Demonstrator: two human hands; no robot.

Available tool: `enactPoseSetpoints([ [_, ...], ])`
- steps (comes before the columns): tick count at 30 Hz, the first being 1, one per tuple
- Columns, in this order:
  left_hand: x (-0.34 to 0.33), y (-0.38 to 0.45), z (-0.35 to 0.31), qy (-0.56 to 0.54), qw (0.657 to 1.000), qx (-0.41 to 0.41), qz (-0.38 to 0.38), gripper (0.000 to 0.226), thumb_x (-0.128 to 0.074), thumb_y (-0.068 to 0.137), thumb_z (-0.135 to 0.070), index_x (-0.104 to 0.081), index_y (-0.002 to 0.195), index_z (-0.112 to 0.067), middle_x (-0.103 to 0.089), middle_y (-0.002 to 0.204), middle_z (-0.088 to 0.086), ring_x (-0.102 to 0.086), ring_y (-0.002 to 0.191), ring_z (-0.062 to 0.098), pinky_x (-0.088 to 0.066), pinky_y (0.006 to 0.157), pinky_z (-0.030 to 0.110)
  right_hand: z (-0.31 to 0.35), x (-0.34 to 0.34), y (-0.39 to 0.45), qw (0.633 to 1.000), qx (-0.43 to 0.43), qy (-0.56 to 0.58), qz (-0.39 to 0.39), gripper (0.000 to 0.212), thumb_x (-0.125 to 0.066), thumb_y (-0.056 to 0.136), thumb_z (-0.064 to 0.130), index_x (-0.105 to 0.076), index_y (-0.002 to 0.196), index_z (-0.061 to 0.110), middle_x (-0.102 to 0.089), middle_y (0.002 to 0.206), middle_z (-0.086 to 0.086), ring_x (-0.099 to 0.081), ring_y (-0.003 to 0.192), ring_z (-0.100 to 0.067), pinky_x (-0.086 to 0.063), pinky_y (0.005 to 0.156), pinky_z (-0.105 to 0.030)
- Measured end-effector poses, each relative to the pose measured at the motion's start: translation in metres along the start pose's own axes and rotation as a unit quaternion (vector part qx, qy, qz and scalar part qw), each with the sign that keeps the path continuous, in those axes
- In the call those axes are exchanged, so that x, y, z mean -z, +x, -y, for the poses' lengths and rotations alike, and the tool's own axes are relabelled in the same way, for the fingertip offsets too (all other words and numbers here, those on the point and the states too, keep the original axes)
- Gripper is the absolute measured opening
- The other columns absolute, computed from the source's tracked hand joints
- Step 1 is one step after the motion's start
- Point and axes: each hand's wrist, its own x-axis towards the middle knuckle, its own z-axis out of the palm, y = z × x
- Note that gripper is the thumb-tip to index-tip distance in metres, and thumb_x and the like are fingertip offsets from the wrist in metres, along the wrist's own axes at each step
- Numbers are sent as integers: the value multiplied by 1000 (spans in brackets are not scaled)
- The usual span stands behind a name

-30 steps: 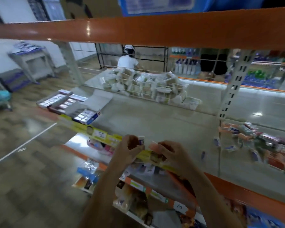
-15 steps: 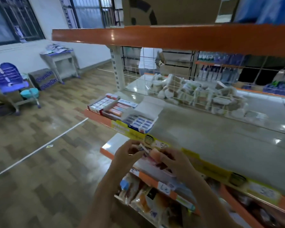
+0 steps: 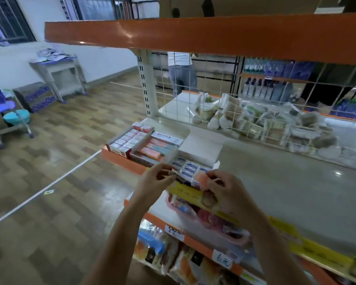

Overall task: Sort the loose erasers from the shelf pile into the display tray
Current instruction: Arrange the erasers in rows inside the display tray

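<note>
My left hand (image 3: 155, 183) and my right hand (image 3: 227, 190) are held close together in front of the shelf edge. The right hand pinches a small orange-pink eraser (image 3: 201, 178). The left hand's fingers curl round a small wrapped piece (image 3: 172, 174) that is blurred. Just behind them stands the display tray (image 3: 201, 151) of white card, with blue-and-white erasers (image 3: 188, 167) in its near compartment. To its left are a box of pink and blue erasers (image 3: 155, 149) and a box of red-and-white ones (image 3: 130, 140).
The grey shelf (image 3: 275, 182) stretches to the right behind yellow price strips (image 3: 185, 192). A wire grid (image 3: 245, 112) holds bagged goods at the back. An orange beam (image 3: 193, 36) runs overhead. Packets fill the lower shelves. A person stands beyond the rack.
The view has swung left and nearer to the eraser boxes. Both hands have stayed together and now sit right in front of the display tray.
</note>
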Motion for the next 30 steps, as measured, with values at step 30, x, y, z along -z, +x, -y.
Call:
enactPoseSetpoints([
  [30, 18, 154, 4, 398, 881, -196, 164, 19, -62, 84, -44, -65, 96, -30, -63, 92, -5, -50, 92, 13, -38, 65, 28, 3, -20, 118, 995, -65, -59, -55, 7, -56, 92, 25, -62, 90, 27, -67, 78, 9, -66, 69, -6, -55, 69, -25],
])
